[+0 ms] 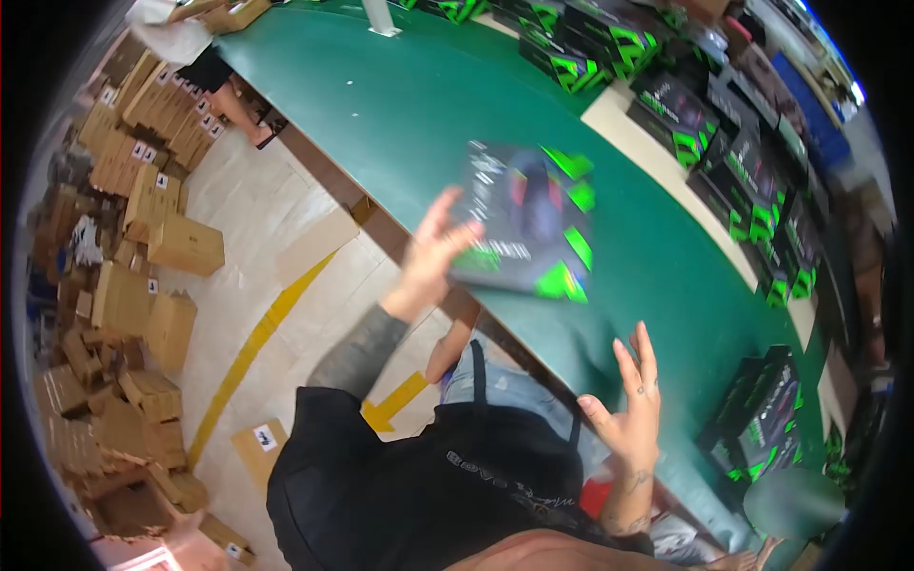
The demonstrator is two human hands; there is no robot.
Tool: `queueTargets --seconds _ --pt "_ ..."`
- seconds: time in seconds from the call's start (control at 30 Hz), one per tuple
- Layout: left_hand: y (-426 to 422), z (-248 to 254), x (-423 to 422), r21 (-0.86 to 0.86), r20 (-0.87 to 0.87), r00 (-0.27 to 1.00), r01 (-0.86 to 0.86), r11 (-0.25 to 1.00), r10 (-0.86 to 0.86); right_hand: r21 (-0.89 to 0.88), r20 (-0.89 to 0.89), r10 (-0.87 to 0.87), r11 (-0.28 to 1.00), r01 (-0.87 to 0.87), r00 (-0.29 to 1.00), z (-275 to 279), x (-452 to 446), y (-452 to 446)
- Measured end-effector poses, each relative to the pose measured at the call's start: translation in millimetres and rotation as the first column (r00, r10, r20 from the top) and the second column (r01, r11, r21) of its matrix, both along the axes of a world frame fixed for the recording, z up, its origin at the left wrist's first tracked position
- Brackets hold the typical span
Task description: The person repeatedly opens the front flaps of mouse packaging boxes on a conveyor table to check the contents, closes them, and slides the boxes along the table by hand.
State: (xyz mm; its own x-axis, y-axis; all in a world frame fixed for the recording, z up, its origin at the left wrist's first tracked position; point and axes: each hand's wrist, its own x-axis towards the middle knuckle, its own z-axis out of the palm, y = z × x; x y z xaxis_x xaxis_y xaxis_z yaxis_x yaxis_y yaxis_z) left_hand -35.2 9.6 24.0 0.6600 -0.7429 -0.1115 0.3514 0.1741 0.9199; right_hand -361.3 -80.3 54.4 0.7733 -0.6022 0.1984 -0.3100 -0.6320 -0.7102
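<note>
A black box with green corners and a picture of a computer mouse (538, 214) is tilted and slightly blurred over the green table. At its left edge is my left hand (435, 249), the thumb lying over the printed face and the fingers along the side; part of the grip is hidden. My right hand (626, 409) is raised at the table's near edge, to the lower right of the box. Its fingers are spread and it holds nothing.
The green table (381, 114) runs diagonally. Similar boxes (676, 114) line its far side, and more stand upright (762, 414) at the right. Cardboard cartons (186, 243) fill the left side. Another person (205, 71) stands at the upper left. A blurred round object (793, 502) is at lower right.
</note>
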Motion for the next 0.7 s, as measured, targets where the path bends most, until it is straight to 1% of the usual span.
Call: queueTargets --seconds 0.03,0.07,0.1,0.13,0.17,0.2,0.27,0.3,0.33,0.4,0.47,0.5,0.53,0.6,0.67,0.7 --pt "-3 0 36 -0.009 0.043 0.996 -0.073 0.997 0.073 -0.045 -0.037 -0.055 0.998 0.053 0.998 5 -1 3" --pt "-5 2 75 0.011 0.255 0.957 -0.145 0.989 0.137 -0.054 -0.082 -0.099 0.994 0.095 0.992 5 -6 5" --pt "-11 -3 118 -0.010 0.311 0.906 -0.298 0.954 0.286 -0.065 -0.122 -0.149 0.988 0.142 0.981 0 -12 6" --pt "-8 -9 159 0.082 0.840 0.471 -0.601 0.795 0.269 -0.074 -0.164 -0.203 0.978 0.193 0.965 -8 -18 10" --pt "-11 -7 185 -0.009 0.949 0.234 -0.651 0.759 0.211 -0.079 -0.172 -0.234 0.972 0.223 0.957 -17 -26 12" --pt "-14 -19 217 0.065 0.981 0.182 -0.634 0.771 0.067 -0.115 -0.198 -0.248 0.967 0.229 0.948 -24 -33 14" --pt "-25 -20 233 0.197 0.980 0.142 -0.624 0.757 -0.137 -0.185 -0.260 -0.287 0.952 0.244 0.922 -33 -46 19" --pt "-31 -24 251 0.133 0.985 0.004 -0.658 0.741 -0.174 -0.208 -0.241 -0.324 0.938 0.278 0.915 -36 -47 23" --pt "-41 -35 286 0.060 0.997 0.000 -0.637 0.769 -0.077 -0.240 -0.226 -0.340 0.928 0.286 0.913 -40 -46 24" --pt "-64 -53 349 -0.018 1.000 -0.021 -0.655 0.756 0.005 -0.313 -0.201 -0.378 0.899 0.306 0.904 -49 -47 25" --pt "-76 -48 386 0.033 0.999 0.024 -0.667 0.744 -0.023 -0.327 -0.194 -0.417 0.881 0.343 0.888 -49 -44 26" --pt "-80 -54 406 0.018 1.000 0.020 -0.641 0.768 -0.007 -0.335 -0.187 -0.435 0.871 0.358 0.881 -48 -41 24" --pt "-83 -54 417 0.051 0.997 0.076 -0.596 0.801 -0.007 -0.368 -0.165 -0.437 0.859 0.356 0.884 -50 -39 21" --pt "-87 -61 435 -0.070 0.996 0.010 -0.484 0.872 0.086 -0.415 -0.148 -0.444 0.839 0.352 0.884 -54 -41 25" --pt "-92 -65 451 -0.095 0.986 -0.168 -0.509 0.856 0.010 -0.428 -0.149 -0.452 0.831 0.354 0.880 -53 -39 23" --pt "-97 -69 439 -0.275 0.948 -0.290 -0.536 0.798 0.131 -0.425 -0.170 -0.451 0.836 0.348 0.876 -52 -39 23"
